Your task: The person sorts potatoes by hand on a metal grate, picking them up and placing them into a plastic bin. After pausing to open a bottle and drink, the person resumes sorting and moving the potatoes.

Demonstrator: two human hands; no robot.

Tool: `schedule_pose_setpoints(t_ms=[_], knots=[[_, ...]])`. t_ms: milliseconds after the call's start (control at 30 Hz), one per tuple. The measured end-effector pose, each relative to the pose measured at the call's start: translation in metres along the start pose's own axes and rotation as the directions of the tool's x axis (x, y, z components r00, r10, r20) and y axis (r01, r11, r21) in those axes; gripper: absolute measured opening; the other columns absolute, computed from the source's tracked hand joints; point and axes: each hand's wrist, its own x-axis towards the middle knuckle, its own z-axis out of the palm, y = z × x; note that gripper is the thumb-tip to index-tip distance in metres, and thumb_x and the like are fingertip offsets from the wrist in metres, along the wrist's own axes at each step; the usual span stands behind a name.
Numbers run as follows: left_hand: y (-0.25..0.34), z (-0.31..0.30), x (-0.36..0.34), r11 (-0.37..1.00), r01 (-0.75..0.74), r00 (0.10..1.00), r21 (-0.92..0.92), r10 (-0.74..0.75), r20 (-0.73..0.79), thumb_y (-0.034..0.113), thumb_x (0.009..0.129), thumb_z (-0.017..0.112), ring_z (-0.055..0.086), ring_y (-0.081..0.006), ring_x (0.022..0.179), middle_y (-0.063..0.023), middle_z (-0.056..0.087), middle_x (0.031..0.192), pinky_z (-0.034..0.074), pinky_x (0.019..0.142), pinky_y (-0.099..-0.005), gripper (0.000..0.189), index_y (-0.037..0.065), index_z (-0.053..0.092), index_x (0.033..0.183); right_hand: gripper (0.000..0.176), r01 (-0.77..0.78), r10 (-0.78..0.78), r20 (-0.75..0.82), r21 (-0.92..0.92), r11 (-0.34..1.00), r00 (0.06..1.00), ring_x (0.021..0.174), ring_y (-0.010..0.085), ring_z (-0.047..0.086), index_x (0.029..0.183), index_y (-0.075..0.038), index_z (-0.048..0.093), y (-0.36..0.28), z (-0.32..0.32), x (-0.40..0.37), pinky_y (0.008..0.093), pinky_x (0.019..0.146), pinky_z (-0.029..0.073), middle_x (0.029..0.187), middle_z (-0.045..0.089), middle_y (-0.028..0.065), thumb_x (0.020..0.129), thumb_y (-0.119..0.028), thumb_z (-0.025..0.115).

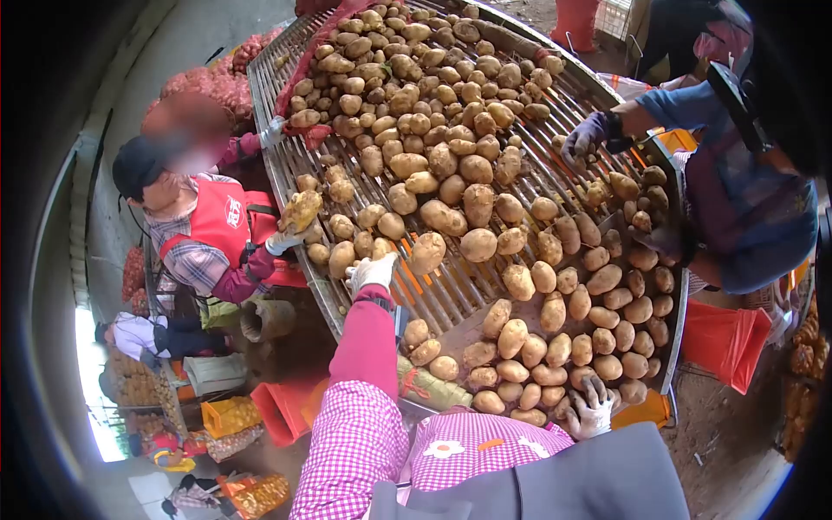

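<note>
My left hand [371, 274], in a white glove, reaches over the slatted sorting table [440, 305]. Its fingers look partly stretched out, and I see nothing held in them. Just beyond its fingertips lies a large potato [427, 252]. Low on the right, my right hand [591, 409], in a soiled white glove, rests with fingers apart at the edge of a dense group of potatoes [559, 349]. Its fingertips touch or nearly touch the closest ones. A bigger heap of potatoes [416, 95] covers the far part of the slats.
Across on the left, a person in a red apron [221, 212] holds a potato [301, 211]. On the right, a person in blue [737, 191] reaches over the table with a dark glove [587, 136]. Red bins [726, 342] and a yellow crate [232, 416] stand around the table.
</note>
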Motion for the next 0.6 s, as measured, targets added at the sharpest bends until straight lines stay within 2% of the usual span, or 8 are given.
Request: schedule_pose_setpoints(t_ms=[200, 233, 300, 367, 400, 500, 533, 600], knots=[[-0.044, 0.024, -0.042, 0.857, -0.375, 0.917, 0.353, 0.399, 0.006, 0.067, 0.074, 0.080, 0.034, -0.0371, 0.154, -0.0179, 0.039, 0.166, 0.038, 0.121, -0.0524, 0.086, 0.014, 0.067, 0.141, 0.045, -0.007, 0.007, -0.014, 0.011, 1.000, 1.000, 0.139, 0.0406, 0.048, 0.115, -0.012, 0.077, 0.002, 0.001, -0.002, 0.0597, 0.106, 0.038, 0.148, 0.055, 0.0157, 0.077, -0.035, 0.076], [-0.052, 0.030, -0.058, 0.792, -0.500, 0.847, 0.350, 0.531, 0.011, 0.064, 0.071, 0.084, 0.036, -0.0407, 0.152, -0.0220, 0.036, 0.166, 0.036, 0.122, -0.0510, 0.086, 0.013, 0.068, 0.139, 0.044, -0.015, 0.015, -0.014, 0.015, 1.000, 1.000, 0.140, 0.0406, 0.047, 0.115, -0.011, 0.077, 0.001, 0.001, -0.001, 0.0600, 0.107, 0.037, 0.148, 0.055, 0.0158, 0.078, -0.035, 0.075], [-0.053, 0.038, -0.092, 0.610, -0.661, 0.736, 0.437, 0.641, 0.218, 0.063, 0.069, 0.085, 0.033, -0.0438, 0.153, -0.0226, 0.034, 0.167, 0.035, 0.120, -0.0584, 0.087, 0.014, 0.068, 0.139, 0.042, -0.007, 0.007, -0.017, 0.004, 1.000, 1.000, 0.140, 0.0406, 0.047, 0.114, -0.010, 0.077, -0.001, 0.000, -0.001, 0.0597, 0.108, 0.037, 0.148, 0.054, 0.0161, 0.080, -0.035, 0.074], [-0.056, 0.054, -0.116, 0.455, -0.771, 0.610, 0.446, 0.729, 0.310, 0.060, 0.068, 0.086, 0.033, -0.0407, 0.154, -0.0193, 0.036, 0.168, 0.033, 0.120, -0.0620, 0.082, 0.014, 0.070, 0.134, 0.043, -0.023, 0.023, 0.018, 0.020, 1.000, 1.000, 0.140, 0.0413, 0.046, 0.115, -0.010, 0.076, -0.004, -0.005, 0.001, 0.0599, 0.108, 0.037, 0.148, 0.054, 0.0169, 0.081, -0.035, 0.073], [-0.060, 0.062, -0.123, 0.425, -0.794, 0.566, 0.434, 0.778, 0.272, 0.059, 0.068, 0.087, 0.032, -0.0415, 0.154, -0.0197, 0.035, 0.168, 0.030, 0.121, -0.0637, 0.079, 0.013, 0.072, 0.130, 0.043, -0.029, 0.029, 0.025, 0.020, 0.999, 0.999, 0.141, 0.0415, 0.046, 0.116, -0.010, 0.076, -0.005, -0.006, 0.003, 0.0599, 0.108, 0.037, 0.149, 0.053, 0.0171, 0.082, -0.035, 0.073], [-0.061, 0.056, -0.119, 0.502, -0.811, 0.579, 0.300, 0.762, 0.290, 0.060, 0.068, 0.086, 0.031, -0.0420, 0.155, -0.0202, 0.034, 0.169, 0.030, 0.121, -0.0635, 0.082, 0.012, 0.071, 0.131, 0.045, -0.026, 0.027, 0.046, -0.003, 1.000, 0.999, 0.142, 0.0422, 0.045, 0.117, -0.009, 0.075, -0.013, -0.017, 0.010, 0.0598, 0.107, 0.037, 0.149, 0.053, 0.0180, 0.082, -0.036, 0.074], [-0.064, 0.047, -0.121, 0.528, -0.820, 0.571, 0.221, 0.784, 0.243, 0.051, 0.068, 0.092, 0.039, -0.0414, 0.151, -0.0266, 0.038, 0.164, 0.038, 0.119, -0.0540, 0.077, 0.009, 0.072, 0.129, 0.046, -0.045, 0.045, 0.087, 0.005, 0.999, 0.995, 0.142, 0.0419, 0.045, 0.117, -0.009, 0.075, -0.017, -0.024, 0.013, 0.0604, 0.106, 0.037, 0.149, 0.053, 0.0179, 0.081, -0.037, 0.076], [-0.083, 0.045, -0.108, 0.552, -0.831, 0.541, -0.076, 0.832, 0.120, 0.044, 0.071, 0.092, 0.049, -0.0368, 0.143, -0.0250, 0.046, 0.158, 0.044, 0.115, -0.0480, 0.069, 0.005, 0.073, 0.125, 0.047, -0.070, 0.070, 0.116, -0.009, 0.998, 0.991, 0.136, 0.0387, 0.052, 0.116, -0.008, 0.074, -0.025, -0.039, 0.025, 0.0580, 0.105, 0.039, 0.142, 0.059, 0.0159, 0.078, -0.035, 0.082]])
